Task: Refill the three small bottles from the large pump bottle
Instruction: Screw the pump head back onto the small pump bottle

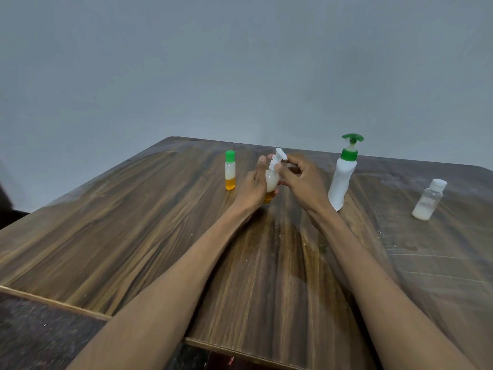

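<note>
My left hand [253, 182] is holding the little spray bottle [272, 177] above the table [133, 222], my right hand [301, 180] is pinching its white top [280, 156], and I think I'm twisting it next.

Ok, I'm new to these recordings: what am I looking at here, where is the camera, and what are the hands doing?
There is no machine here: a person wears a camera on the head, looking forward and down, so the two bare forearms reach into view from below. The left hand holds a small pump-top bottle upright, and the right hand's fingers pinch its white pump top. On the wooden table stand a small green-capped bottle to the left, the large white pump bottle with a green pump to the right, and a clear white-capped bottle farther right.
</note>
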